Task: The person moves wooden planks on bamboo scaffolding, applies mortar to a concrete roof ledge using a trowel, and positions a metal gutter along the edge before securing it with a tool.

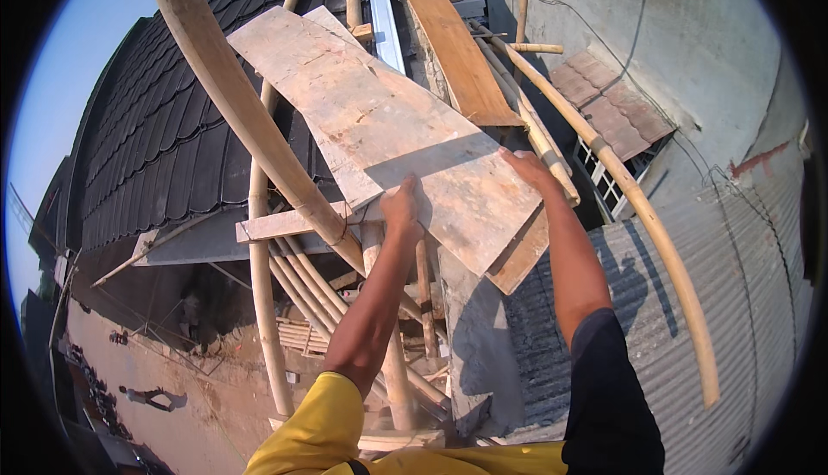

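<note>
A wide flat plywood board (388, 130) lies across the bamboo scaffold poles (259, 285), both hands on its near end (left hand (402, 207), right hand (528, 167)). A tiled roof (155, 147) lies left, a corrugated metal roof (733, 285) right, a long wooden plank (453, 44) behind.

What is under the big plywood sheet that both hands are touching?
Under the plywood sheet a brown plank sticks out at its near right edge, and bamboo poles and a grey wall top show below its near edge. The left hand and right hand rest on it. What carries its middle is covered.
</note>
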Demonstrator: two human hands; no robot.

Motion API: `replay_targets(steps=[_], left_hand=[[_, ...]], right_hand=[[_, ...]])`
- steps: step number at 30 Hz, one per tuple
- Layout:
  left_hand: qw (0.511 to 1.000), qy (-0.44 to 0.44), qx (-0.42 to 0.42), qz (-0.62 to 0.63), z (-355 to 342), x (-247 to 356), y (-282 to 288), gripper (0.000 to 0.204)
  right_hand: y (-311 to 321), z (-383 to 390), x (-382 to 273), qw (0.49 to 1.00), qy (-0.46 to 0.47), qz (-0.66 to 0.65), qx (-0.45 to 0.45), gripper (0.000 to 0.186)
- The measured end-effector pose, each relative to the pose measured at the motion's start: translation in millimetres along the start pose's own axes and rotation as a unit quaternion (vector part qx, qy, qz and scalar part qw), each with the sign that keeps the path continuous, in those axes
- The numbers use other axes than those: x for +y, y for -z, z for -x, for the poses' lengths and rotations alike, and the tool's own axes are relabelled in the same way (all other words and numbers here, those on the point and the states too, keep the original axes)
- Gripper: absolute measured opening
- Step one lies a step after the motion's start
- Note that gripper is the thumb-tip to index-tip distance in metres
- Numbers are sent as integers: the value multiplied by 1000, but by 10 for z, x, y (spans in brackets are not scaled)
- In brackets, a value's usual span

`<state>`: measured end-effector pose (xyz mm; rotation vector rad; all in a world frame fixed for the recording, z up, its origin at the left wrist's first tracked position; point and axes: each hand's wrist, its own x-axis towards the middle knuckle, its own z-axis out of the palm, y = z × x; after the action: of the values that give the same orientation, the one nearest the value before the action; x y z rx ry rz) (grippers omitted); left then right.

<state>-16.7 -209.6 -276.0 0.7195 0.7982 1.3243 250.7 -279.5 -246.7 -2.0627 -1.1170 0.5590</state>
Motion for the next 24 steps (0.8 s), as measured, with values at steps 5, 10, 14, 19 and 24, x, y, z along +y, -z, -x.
replay_targets(steps=[5,10,14,19,24], left_hand=[[999,31,4,-5,106,354,-243,31],[996,32,-80,6,49,822,-338,41],[989,67,-131,22,-96,998,-182,52],[993,83,-86,-18,-284,1235,-7,44],[994,67,-42,-79,-344,1240,209,31]], right_hand=[[-160,-178,249,988,-2,-107,-109,78],[-305,-78,275,979,-18,-156,-128,82],[-536,132,192,989,-30,-120,-82,86],[-699,152,161,994,3,-106,8,86],[-767,296,-18,996,23,-79,40,85]])
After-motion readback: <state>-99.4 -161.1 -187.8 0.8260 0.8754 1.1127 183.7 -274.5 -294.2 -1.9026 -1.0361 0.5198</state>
